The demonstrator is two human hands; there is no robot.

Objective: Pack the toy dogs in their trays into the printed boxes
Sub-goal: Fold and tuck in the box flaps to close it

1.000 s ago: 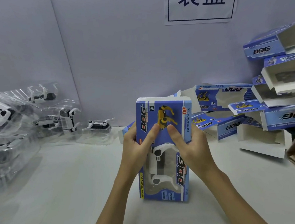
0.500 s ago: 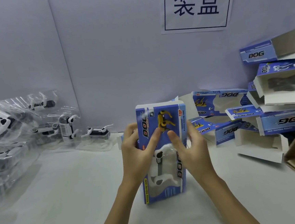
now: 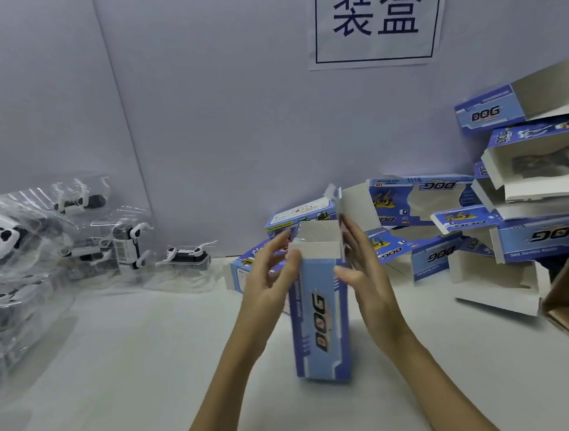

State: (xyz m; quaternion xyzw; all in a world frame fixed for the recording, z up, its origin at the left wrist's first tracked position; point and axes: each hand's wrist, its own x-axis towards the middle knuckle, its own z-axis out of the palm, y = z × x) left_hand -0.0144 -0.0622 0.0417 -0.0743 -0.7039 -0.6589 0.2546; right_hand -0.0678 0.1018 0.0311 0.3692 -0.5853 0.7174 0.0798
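My left hand (image 3: 268, 278) has its fingers loosely spread, thumb tip against the near top edge of the printed box (image 3: 319, 318). My right hand (image 3: 367, 270) lies flat and straight-fingered along the box's other side, thumb on the front panel. So both are open, bracing, not clamping. The box stands on end on the table (image 3: 126, 384) between them, side panel toward me, top flaps (image 3: 319, 236) up and white.

I'd judge closing that top is the job now: steady the sides, fold the small flaps first, then tuck the lid without creasing it.

Whether the toy dog sits inside, I can't tell from this side.

Well out to the left, more dogs in clear trays (image 3: 124, 246), edges hard to read. Out right, empty boxes (image 3: 505, 237), the pile cut off.
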